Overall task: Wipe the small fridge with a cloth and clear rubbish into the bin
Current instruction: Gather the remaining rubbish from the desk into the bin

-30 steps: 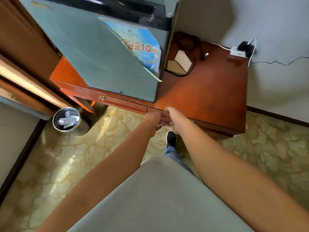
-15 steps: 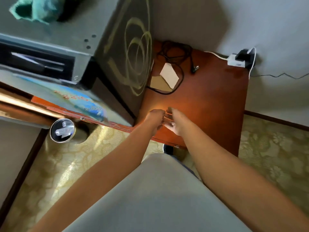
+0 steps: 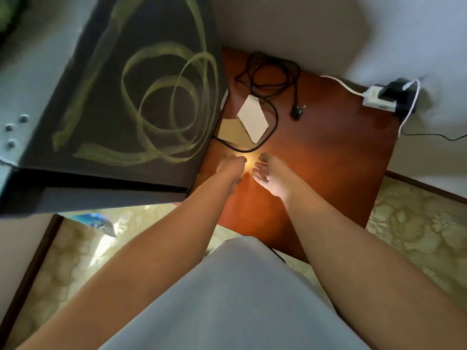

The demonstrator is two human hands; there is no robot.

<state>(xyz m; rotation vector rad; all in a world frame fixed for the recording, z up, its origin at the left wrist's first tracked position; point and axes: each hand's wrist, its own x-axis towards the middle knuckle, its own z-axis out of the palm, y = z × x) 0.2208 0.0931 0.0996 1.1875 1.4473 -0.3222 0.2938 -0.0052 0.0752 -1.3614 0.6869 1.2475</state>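
Note:
The small fridge (image 3: 131, 102) stands on the left of a red-brown wooden table (image 3: 328, 157); its dark side panel bears pale swirling smear marks. A white card (image 3: 252, 117) and a tan piece of cardboard (image 3: 231, 131) lie on the table beside the fridge, inside a loop of black cable (image 3: 270, 79). My left hand (image 3: 231, 170) and my right hand (image 3: 271, 175) hover side by side just short of these scraps, fingers extended and holding nothing. A blurred green cloth (image 3: 6, 13) shows at the top left corner on the fridge. The bin is out of view.
A white power strip with a black plug (image 3: 384, 97) sits at the table's far right corner, with cords running over the edge. A black plug end (image 3: 298, 111) lies loose on the table. Patterned carpet (image 3: 417, 236) surrounds the table; a blue leaflet (image 3: 98, 221) shows below the fridge.
Both hands have moved from the table's front edge forward over the tabletop toward the scraps. The view has tipped forward, so the fridge top, cloth and bin have slid out of frame.

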